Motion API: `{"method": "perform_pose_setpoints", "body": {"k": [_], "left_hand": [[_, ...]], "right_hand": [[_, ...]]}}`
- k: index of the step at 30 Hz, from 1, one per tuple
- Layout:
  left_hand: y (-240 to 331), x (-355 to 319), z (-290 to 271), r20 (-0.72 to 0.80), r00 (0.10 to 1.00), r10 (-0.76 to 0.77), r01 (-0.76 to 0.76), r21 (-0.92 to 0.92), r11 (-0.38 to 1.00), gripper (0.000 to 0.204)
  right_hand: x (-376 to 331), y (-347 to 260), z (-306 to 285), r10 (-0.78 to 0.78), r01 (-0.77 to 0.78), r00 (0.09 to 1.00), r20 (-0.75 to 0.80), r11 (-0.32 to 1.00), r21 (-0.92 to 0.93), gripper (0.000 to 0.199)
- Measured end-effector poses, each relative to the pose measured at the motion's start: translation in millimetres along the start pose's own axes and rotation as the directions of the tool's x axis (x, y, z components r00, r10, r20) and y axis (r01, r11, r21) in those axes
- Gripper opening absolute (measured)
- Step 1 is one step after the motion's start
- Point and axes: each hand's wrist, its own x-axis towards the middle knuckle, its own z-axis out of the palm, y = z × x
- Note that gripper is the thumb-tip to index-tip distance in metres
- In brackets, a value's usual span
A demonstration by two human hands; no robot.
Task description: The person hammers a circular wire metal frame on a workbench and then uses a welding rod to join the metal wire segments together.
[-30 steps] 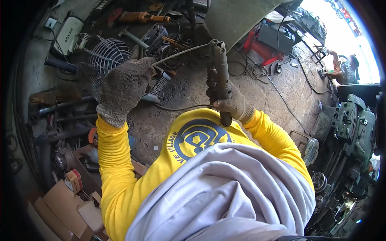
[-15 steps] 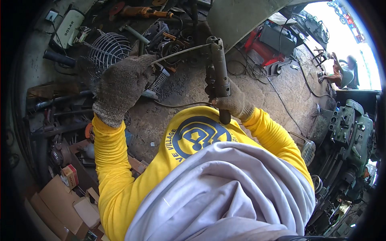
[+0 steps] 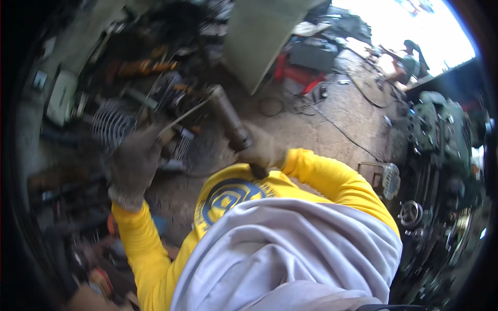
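Tube (image 3: 228, 116) of dark metal, tilted with its far end toward the left, is in our right hand (image 3: 262, 147), whose gloved fingers wrap around its near part. To the left of the tube, our left hand (image 3: 136, 160), gloved too, has its fingers closed on the near end of a thin pale rod (image 3: 187, 115). That rod slants across to the tube's far end (blur keeps us from telling whether the two touch). Well left of the tube, we see a round wire guard (image 3: 111, 124); beyond the tube and to its left lies an orange power tool (image 3: 140, 68). Past the tube, slightly to its right, stands a grey panel (image 3: 259, 41). Farther right of the tube, a red frame (image 3: 298, 75) rests on the floor (image 3: 321, 132), and well right stands a green machine tool (image 3: 436, 129).
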Motion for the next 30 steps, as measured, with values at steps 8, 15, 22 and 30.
{"method": "perform_pose_setpoints", "body": {"k": [8, 15, 22, 30], "left_hand": [[-4, 4, 5, -0.077, 0.995, 0.066, -0.067, -0.012, 0.998, 0.028], [8, 8, 6, -0.121, 0.987, 0.108, -0.078, 0.226, 0.971, 0.028], [4, 4, 17, -0.139, 0.982, 0.125, -0.092, 0.222, 0.971, 0.025], [-1, 1, 27, -0.141, 0.986, 0.087, -0.057, 0.2, 0.978, 0.025]], "right_hand": [[1, -19, -1, 0.021, -0.021, 1.0, 0.0, 0.978, -0.208, 0.086], [-4, -32, -1, 0.07, -0.071, 0.997, -0.013, 0.979, -0.19, 0.1], [-2, -22, 1, 0.052, -0.058, 0.998, -0.04, 0.982, -0.18, 0.105], [-2, -37, -1, 0.089, -0.093, 0.995, -0.034, 0.983, -0.155, 0.106]]}}
